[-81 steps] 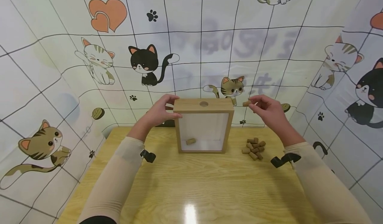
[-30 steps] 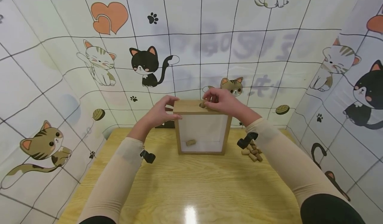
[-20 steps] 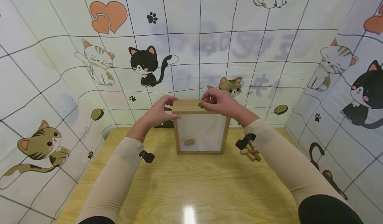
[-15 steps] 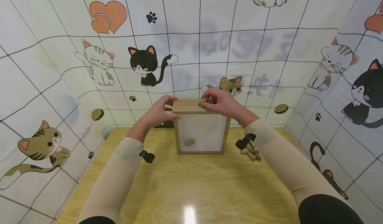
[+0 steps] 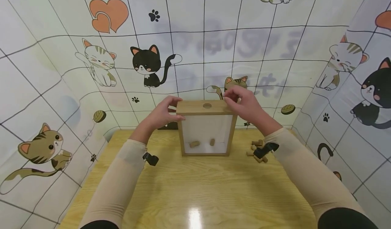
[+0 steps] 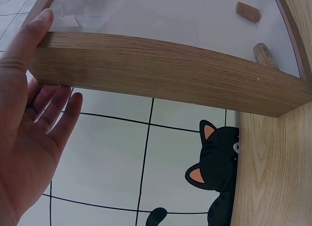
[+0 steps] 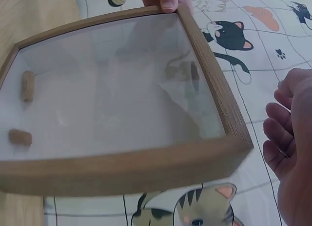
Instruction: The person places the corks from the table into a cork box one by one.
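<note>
A shallow wooden box [image 5: 180, 137] with a clear front stands upright on the table, a round hole [image 5: 207, 105] in its top. Inside it lie two corks, one cork [image 5: 194, 144] on the left and another cork [image 5: 212, 142] nearer the middle. My left hand [image 5: 160, 115] grips the box's upper left corner, thumb in front and fingers behind; the left wrist view shows the thumb [image 6: 39, 28] on the frame. Just above the box's right top end is my right hand [image 5: 244, 103], fingers loosely curled, with nothing visible in them.
A pile of several corks [image 5: 258, 159] lies on the wooden table [image 5: 171, 195] right of the box, partly hidden by the black wrist camera [image 5: 265, 150]. Behind the table hangs a white cloth [image 5: 189, 62] printed with cats and grid lines.
My right hand brought a cork from the right to the hole and let it go; it now lies inside the box. The hand has drawn back rightward. My left hand stays put.
</note>
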### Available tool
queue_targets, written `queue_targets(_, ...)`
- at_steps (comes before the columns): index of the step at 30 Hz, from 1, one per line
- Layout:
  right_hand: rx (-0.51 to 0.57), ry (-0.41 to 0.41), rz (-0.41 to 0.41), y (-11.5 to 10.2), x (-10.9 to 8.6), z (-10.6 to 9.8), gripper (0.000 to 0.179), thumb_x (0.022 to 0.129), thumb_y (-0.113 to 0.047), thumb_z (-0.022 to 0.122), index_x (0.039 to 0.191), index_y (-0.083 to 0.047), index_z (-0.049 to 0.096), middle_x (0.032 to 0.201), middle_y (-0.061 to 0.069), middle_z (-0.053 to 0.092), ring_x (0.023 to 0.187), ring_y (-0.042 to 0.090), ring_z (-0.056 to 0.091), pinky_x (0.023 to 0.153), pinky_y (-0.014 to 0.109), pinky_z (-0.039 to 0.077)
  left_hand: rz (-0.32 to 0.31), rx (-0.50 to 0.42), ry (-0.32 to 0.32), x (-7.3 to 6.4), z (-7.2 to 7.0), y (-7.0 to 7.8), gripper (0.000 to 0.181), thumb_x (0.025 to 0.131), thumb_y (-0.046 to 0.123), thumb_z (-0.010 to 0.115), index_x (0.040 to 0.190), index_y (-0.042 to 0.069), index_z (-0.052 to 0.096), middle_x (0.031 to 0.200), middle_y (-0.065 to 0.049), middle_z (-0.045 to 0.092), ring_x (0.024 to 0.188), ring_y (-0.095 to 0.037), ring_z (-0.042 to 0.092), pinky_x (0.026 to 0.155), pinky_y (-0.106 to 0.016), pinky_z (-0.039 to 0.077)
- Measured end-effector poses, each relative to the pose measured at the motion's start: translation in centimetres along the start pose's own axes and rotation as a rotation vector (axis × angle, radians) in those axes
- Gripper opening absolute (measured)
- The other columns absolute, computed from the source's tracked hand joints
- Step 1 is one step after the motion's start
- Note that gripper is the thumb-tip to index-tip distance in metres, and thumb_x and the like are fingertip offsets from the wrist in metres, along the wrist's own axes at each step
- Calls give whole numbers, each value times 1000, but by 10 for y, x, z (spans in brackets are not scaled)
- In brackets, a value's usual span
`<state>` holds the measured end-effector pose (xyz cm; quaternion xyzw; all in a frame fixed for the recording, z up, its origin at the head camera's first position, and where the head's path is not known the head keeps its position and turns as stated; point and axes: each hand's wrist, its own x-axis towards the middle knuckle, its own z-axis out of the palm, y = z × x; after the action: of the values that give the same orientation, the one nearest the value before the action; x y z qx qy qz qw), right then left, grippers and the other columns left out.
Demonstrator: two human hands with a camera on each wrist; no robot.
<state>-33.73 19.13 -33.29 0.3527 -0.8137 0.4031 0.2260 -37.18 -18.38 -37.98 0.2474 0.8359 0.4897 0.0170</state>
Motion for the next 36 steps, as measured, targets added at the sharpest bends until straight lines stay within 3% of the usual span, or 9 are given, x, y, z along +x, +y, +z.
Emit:
queue_targets(4, -49, 12, 30, 8, -32, -18, 6, 108, -2, 70, 111, -3, 74, 93, 3, 66, 81, 17, 57, 73, 28, 46, -2, -13, -3, 0, 0, -1, 83, 90, 19, 96, 158, 13, 50, 144, -10, 54, 128, -36, 63, 101, -48, 62)
queue_targets(9, -139, -47, 161, 32, -80, -30, 5, 110, -9, 70, 111, -12, 74, 89, -2, 64, 76, 15, 56, 68, 29, 46, 0, -2, -2, 2, 2, 1, 81, 90, 19, 96, 157, 12, 50, 144, -10, 54, 129, -36, 62, 101, -49, 62)
queue_targets(14, -146, -131, 300, 57, -126, -29, 5, 111, -15, 70, 116, -14, 72, 87, 0, 63, 72, 18, 57, 64, 32, 48, 0, 20, -6, 4, 4, 1, 81, 91, 23, 95, 158, 14, 51, 144, -9, 53, 131, -33, 60, 104, -48, 60)
queue_targets(20, -86, -253, 433, 77, -169, -19, 14, 111, -17, 71, 123, -10, 71, 95, 2, 67, 78, 18, 59, 66, 32, 52, -26, 25, 8, 0, 3, 3, 82, 90, 23, 96, 158, 15, 51, 144, -9, 53, 129, -34, 61, 103, -49, 60)
queue_targets(29, -182, -294, 400, 100, -212, -9, 16, 103, -4, 78, 117, -3, 70, 99, 4, 62, 79, 12, 55, 64, 31, 50, -22, 15, -1, -2, 1, 4, 82, 92, 23, 95, 160, 13, 49, 147, -11, 52, 133, -36, 58, 108, -53, 57)
queue_targets(36, -286, -350, 417, 110, -232, -1, 18, 104, -11, 80, 118, -6, 71, 100, 5, 55, 81, 16, 50, 70, 35, 46, -20, 29, 4, -1, 1, 3, 83, 91, 25, 96, 159, 14, 50, 146, -10, 52, 136, -35, 54, 113, -55, 54)
